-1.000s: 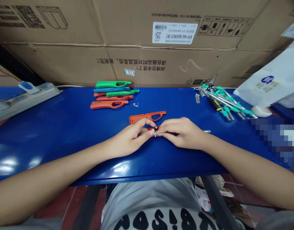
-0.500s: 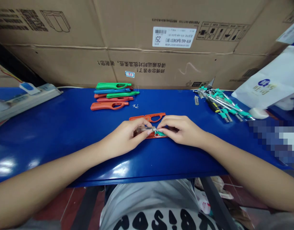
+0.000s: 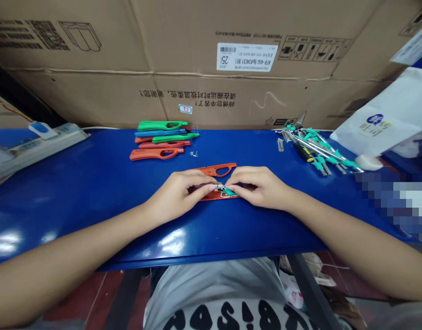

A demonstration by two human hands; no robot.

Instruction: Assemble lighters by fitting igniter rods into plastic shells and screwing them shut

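My left hand and my right hand meet at the middle of the blue table. Both pinch a small lighter insert with a metal tip and a teal part, held over an orange plastic shell half. A second orange shell half lies just behind my fingers. The rest of the held piece is hidden under my hands.
A stack of green, blue and orange shells lies at the back left. Several teal-and-metal inserts are piled at the back right beside a white bag. Cardboard boxes wall the back. A power strip sits far left.
Both hands shifted slightly away from me, and the insert now sits over the orange shell half; the teal part shows between my fingertips.
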